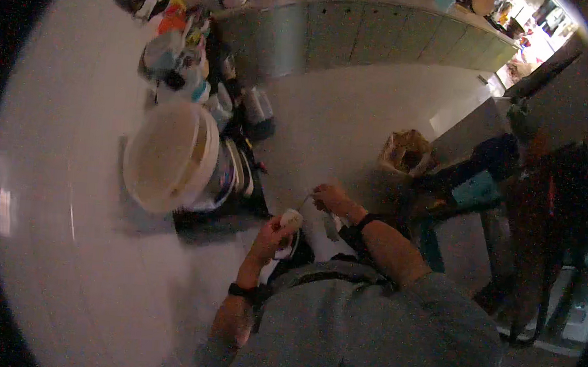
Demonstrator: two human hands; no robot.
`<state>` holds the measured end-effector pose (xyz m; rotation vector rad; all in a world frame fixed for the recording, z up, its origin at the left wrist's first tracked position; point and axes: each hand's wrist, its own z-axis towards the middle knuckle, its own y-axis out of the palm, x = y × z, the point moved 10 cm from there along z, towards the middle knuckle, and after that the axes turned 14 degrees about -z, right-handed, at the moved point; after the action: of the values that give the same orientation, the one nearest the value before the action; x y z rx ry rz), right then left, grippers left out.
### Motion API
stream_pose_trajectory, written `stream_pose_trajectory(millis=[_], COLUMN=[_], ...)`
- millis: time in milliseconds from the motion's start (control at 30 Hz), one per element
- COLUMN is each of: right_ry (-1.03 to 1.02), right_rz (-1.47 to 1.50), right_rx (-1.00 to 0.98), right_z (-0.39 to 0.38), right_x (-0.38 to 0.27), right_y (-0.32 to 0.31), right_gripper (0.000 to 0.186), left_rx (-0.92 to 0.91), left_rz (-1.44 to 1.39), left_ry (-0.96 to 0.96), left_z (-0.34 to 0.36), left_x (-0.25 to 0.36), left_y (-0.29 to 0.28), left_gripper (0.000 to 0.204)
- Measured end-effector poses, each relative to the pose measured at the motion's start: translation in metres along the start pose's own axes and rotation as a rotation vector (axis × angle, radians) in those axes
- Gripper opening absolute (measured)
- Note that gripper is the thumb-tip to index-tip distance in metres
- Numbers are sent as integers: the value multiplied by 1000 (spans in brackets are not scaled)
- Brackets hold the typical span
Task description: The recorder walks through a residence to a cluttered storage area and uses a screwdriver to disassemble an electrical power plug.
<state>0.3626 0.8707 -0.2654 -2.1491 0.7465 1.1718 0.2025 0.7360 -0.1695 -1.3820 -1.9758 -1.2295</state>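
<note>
My left hand (273, 233) is closed around a small pale roll-like object (291, 217), held in front of my chest. My right hand (328, 197) pinches the end of a thin pale strip or thread (304, 201) that runs from the roll up to its fingers. Both hands are close together, a hand's width apart. A dark band sits on each wrist. What the roll is made of is too dim to tell. My grey shirt fills the lower middle of the view.
A large white bucket (166, 154) stands to the left beside a dark tray with tubs and bottles (241, 111). A brown paper bag (405, 152) sits on the floor ahead. Pale cabinets (359, 31) run along the far side. Dark clothing hangs at right (552, 201).
</note>
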Motion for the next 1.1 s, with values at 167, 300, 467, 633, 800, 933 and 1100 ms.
stream_pose_trajectory(millis=[167,300,467,633,800,933,1100], right_ry=[147,-21,-383,-93,104,54,56], right_rz=[-16,-461,-951,-831,-620,-210,-60], right_rx=[40,-61,-158,-246,-268,244,270], right_z=[59,163,254,326,368,380,361], right_x=[23,85,89,58,-14,-15,-49], right_y=[-39,-100,-162,-232,-342,-513,-633], right_gripper=[26,23,21,25,28,25,31], left_rx=[33,46,-30,172,89,151,65], left_rz=[174,176,158,-510,-429,-308,-2], left_ry=[-137,-29,18,-26,-17,-38,-116], left_z=[2,56,151,281,396,545,667], left_x=[31,59,86,63,139,204,293], left_y=[-2,-21,-46,-87,-31,20,117], left_gripper=[46,51,46,41,29,21,21])
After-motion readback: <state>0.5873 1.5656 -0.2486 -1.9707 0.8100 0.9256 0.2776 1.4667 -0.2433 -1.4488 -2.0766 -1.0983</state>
